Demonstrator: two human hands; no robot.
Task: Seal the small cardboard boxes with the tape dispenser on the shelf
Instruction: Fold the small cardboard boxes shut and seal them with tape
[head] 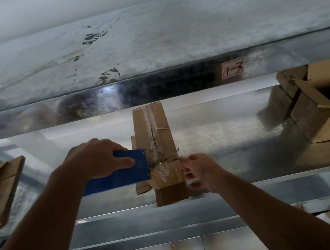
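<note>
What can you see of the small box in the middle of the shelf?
The box is narrow, brown, worn cardboard, lying lengthwise on the metal shelf with its near end at the front edge. Wrinkled clear tape runs along its top seam and across it. The blue dispenser, gripped by the left hand, meets its top left edge; the right hand touches its right side.
</note>
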